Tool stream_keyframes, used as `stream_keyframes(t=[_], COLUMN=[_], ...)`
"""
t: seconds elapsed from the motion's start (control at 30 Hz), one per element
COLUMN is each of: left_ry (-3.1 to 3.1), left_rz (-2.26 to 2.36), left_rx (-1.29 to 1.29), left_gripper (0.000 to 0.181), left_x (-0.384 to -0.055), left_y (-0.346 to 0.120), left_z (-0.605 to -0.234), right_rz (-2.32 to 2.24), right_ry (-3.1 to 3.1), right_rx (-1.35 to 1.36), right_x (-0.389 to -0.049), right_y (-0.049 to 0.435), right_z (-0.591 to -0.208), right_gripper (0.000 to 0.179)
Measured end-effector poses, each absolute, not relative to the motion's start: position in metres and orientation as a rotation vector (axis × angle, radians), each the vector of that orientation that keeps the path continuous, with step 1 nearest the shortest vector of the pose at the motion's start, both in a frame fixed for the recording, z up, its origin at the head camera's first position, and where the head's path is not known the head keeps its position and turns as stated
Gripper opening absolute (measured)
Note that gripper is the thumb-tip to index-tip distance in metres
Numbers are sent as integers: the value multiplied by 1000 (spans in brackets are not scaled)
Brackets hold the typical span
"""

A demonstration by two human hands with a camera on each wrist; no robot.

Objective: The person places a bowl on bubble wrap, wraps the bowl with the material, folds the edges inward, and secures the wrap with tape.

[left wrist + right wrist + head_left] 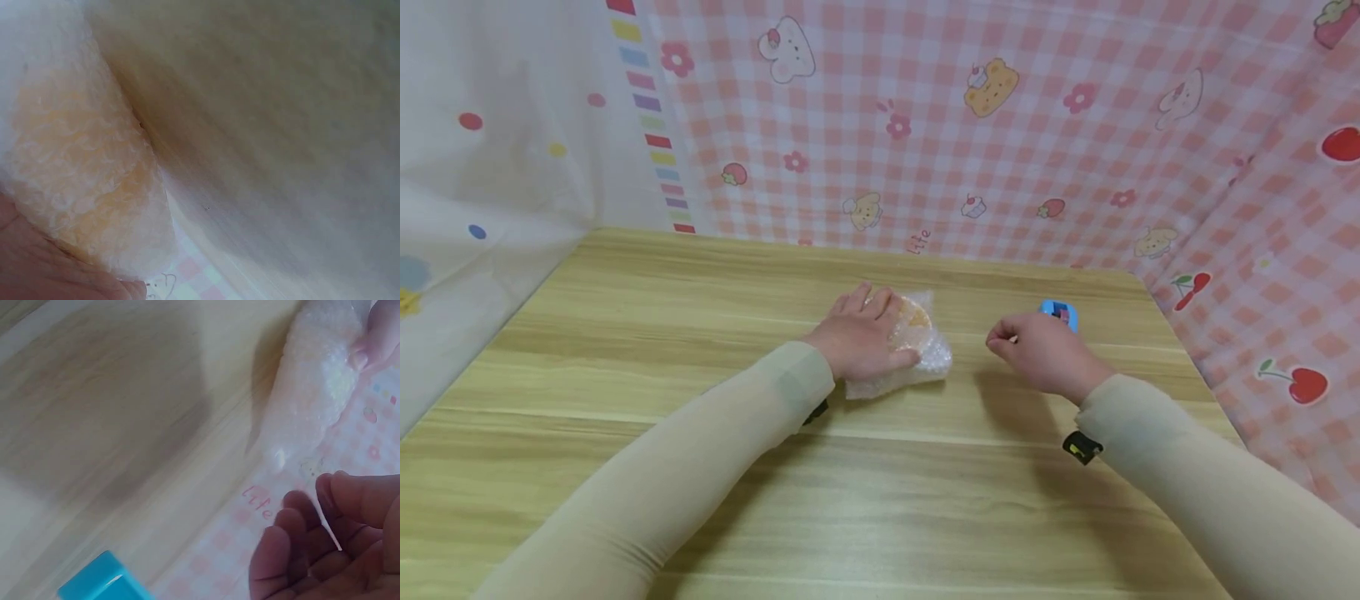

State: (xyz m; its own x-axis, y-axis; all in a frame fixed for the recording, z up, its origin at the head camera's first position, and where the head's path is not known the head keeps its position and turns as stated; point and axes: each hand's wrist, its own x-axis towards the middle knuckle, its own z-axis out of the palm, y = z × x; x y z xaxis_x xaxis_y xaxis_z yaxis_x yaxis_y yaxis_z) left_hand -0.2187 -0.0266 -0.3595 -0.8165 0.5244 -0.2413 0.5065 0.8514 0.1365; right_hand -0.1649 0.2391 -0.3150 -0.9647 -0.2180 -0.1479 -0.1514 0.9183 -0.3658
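Note:
A bundle of clear bubble wrap (pixel 934 357) lies on the table, with something round and orange-yellow showing blurred through it. My left hand (pixel 859 337) rests on top of this bundle, fingers spread and fairly straight. Up close in the left wrist view, the bubble wrap (pixel 81 162) bulges beside the palm. My right hand (pixel 1045 350) is held over the table, right of the bundle and apart from it. Its fingers are curled, thumb and index fingertips together, and nothing shows between them in the right wrist view. Just beyond that hand sits a blue tape dispenser (pixel 1062 312), partly hidden by it.
The wood-grain table (pixel 880 517) ends at a pink checked cloth (pixel 850 108) hanging behind it and along the right side. A pale dotted cloth (pixel 497 183) hangs at the left. Dark cameras are strapped at both wrists.

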Motion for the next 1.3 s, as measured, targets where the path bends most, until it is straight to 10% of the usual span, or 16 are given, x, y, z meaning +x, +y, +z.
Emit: stream_keyframes(t=[1.3], left_ry=[2739], left_rz=[138], left_rx=[839], left_gripper=[103], left_x=[-221], left_y=[-31], left_z=[-360], right_rz=[-323], right_ry=[2780], right_rx=[-444], right_x=[-219], right_y=[157], right_z=[-302], right_gripper=[28])
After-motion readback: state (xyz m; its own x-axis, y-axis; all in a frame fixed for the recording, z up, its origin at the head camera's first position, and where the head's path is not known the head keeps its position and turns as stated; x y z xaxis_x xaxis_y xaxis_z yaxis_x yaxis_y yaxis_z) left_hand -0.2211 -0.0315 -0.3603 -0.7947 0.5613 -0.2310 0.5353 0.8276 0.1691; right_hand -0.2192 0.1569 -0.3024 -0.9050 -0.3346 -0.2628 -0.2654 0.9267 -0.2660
